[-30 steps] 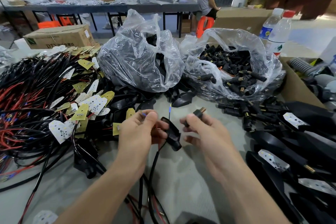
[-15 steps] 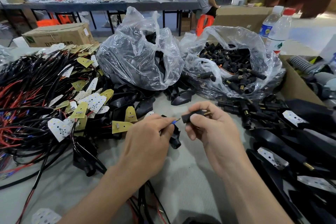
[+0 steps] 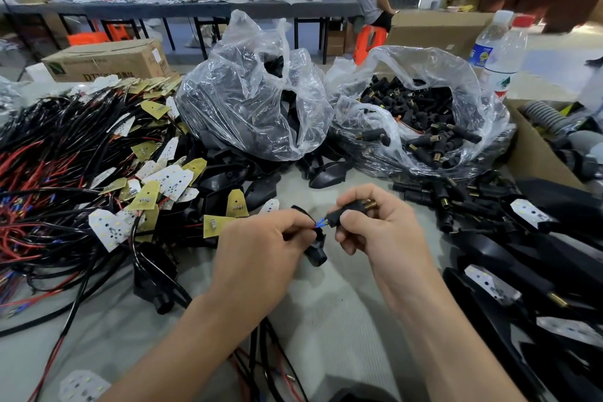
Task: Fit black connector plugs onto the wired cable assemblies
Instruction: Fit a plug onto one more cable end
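Note:
My right hand (image 3: 381, 232) pinches a black connector plug (image 3: 347, 213) with a brass threaded tip pointing up and right. My left hand (image 3: 261, 248) pinches the cable assembly's blue-tipped wires (image 3: 321, 222), whose ends touch the plug's open left end. A black housing (image 3: 315, 250) on the same cable hangs just below my left fingers. The cable (image 3: 261, 365) trails down toward me between my forearms.
A heap of black and red wired assemblies with LED boards (image 3: 81, 179) fills the left. Two clear bags stand behind my hands, one of black housings (image 3: 254, 101), one of loose plugs (image 3: 424, 127). Finished black parts (image 3: 522, 254) lie right. Water bottles (image 3: 502, 52) stand far right.
My hands have come together: the plug in my right hand moved left and turned, and the blue wire ends in my left hand now meet its open end.

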A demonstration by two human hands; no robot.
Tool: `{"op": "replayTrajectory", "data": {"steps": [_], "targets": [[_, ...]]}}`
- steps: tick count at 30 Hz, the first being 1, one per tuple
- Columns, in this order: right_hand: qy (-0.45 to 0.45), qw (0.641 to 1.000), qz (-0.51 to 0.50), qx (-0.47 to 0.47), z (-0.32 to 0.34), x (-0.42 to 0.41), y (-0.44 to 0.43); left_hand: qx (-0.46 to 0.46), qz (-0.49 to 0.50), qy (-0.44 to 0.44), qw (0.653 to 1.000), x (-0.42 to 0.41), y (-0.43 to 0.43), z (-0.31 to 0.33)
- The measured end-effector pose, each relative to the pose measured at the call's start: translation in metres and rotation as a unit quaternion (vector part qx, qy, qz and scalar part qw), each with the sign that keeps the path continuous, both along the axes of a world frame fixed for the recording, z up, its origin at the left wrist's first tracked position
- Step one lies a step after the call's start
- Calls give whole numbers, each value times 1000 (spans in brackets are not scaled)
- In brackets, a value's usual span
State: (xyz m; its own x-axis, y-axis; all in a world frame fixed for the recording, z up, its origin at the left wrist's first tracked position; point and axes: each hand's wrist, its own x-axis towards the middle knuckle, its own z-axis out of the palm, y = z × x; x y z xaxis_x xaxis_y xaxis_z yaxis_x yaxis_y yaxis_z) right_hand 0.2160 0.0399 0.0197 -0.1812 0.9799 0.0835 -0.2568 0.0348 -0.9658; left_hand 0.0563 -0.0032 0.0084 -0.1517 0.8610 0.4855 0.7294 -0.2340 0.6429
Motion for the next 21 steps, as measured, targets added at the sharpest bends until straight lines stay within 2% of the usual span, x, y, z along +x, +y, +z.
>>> {"op": "replayTrajectory", "data": {"steps": [4,6,10,12,15,19,21], "targets": [[-66,997,-9,29,-3,-1,0,79,28,85,993,0,-1,2],[-65,998,-9,18,-3,0,-1,90,39,106,990,1,-2,3],[17,998,53,-31,1,7,-2,3,81,34,996,4,-3,8],[4,997,64,-34,1,7,-3,-5,59,0,998,6,-4,9],[-52,998,25,-11,0,5,-3,3,-2,-64,998,6,-6,10],[-9,999,23,-28,1,6,-3,-14,-37,-56,998,3,-4,8],[41,998,15,-50,2,8,-2,-21,-20,-11,1000,0,-2,8]]}}
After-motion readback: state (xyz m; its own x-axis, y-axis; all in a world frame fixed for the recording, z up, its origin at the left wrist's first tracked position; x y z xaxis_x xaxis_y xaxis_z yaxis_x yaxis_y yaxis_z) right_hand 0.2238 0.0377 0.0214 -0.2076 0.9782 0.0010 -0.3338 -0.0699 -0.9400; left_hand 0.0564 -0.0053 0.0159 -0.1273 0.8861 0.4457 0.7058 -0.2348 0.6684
